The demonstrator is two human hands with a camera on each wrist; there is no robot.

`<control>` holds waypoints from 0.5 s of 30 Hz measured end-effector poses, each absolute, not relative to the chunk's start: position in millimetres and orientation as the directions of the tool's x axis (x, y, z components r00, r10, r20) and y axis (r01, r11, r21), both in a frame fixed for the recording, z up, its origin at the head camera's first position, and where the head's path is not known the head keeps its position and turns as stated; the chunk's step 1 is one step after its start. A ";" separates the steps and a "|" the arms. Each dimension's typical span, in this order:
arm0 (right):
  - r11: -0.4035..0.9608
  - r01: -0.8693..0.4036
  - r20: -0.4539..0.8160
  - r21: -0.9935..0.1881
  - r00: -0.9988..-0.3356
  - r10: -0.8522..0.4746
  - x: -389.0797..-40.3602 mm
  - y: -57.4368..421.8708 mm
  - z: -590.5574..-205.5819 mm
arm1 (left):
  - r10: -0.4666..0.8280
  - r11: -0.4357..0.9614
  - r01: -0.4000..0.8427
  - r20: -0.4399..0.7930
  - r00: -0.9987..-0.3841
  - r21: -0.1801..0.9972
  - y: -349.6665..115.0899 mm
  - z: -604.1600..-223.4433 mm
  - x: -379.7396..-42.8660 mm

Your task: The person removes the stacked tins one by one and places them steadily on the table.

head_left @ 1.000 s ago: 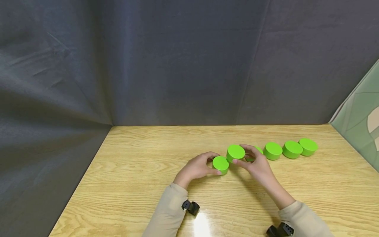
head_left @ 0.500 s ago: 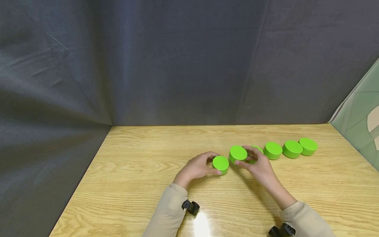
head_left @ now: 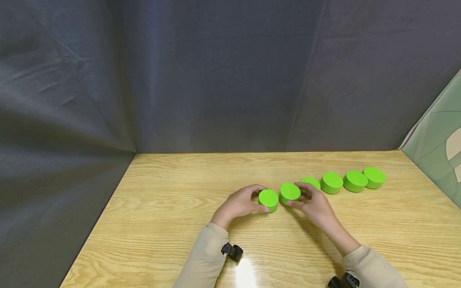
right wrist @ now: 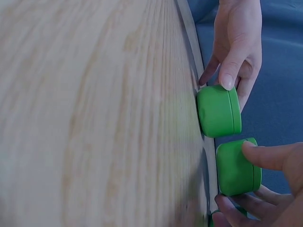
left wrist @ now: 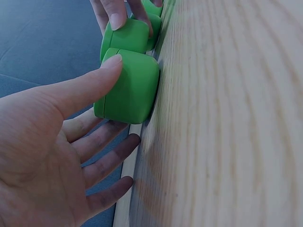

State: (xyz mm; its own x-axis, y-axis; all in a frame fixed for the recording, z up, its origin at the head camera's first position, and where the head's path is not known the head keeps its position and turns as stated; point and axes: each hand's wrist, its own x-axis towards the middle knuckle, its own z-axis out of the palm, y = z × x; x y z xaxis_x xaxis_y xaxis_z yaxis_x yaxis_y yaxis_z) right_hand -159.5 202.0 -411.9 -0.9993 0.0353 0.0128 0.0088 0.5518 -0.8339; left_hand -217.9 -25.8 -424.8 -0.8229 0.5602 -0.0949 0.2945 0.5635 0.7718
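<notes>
My left hand (head_left: 239, 205) holds a squat green round box (head_left: 268, 199) on the wooden table, thumb at its near side and fingers at its far side. A seam below its top shows in the left wrist view, where the thumb (left wrist: 92, 85) presses on the box (left wrist: 132, 90). Just to the right, my right hand (head_left: 317, 206) grips a matching green round box (head_left: 289, 193) between thumb and fingers. In the right wrist view this second box (right wrist: 235, 168) stands upright, close to the first one (right wrist: 218, 111). Whether its base touches the table, I cannot tell.
Several more green round boxes (head_left: 331, 183) run in a row to the back right; the nearest (head_left: 310, 183) is partly behind my right hand. A dark cloth (head_left: 223, 80) hangs behind the table (head_left: 173, 224) and on its left. A green patterned panel (head_left: 437, 132) stands right.
My right hand has brought its box slightly right, then toward me and down, beside the left one. More of the box behind that hand shows. The left hand has stayed still.
</notes>
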 end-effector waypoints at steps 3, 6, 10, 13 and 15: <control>0.556 0.000 0.012 -0.831 -1.000 0.018 -161.4 201.1 -413.7 | 0.558 0.566 0.294 -0.095 -0.824 0.771 -25.7 -425.2 -218.1; 0.570 -0.018 0.021 -0.821 -1.000 0.000 -164.3 200.0 -416.1 | 0.558 0.563 0.294 -0.093 -0.824 0.773 -26.2 -425.6 -218.2; 0.599 -0.032 0.035 -0.800 -0.999 -0.006 -168.1 198.7 -418.2 | 0.560 0.557 0.291 -0.092 -0.823 0.778 -26.2 -425.3 -218.0; 0.624 -0.026 0.039 -0.781 -0.999 0.007 -170.6 198.6 -418.9 | 0.561 0.554 0.285 -0.097 -0.822 0.783 -25.6 -424.7 -217.8; 0.634 -0.022 0.043 -0.773 -0.999 0.018 -172.1 199.0 -419.1 | 0.560 0.555 0.282 -0.101 -0.822 0.783 -25.4 -424.5 -217.7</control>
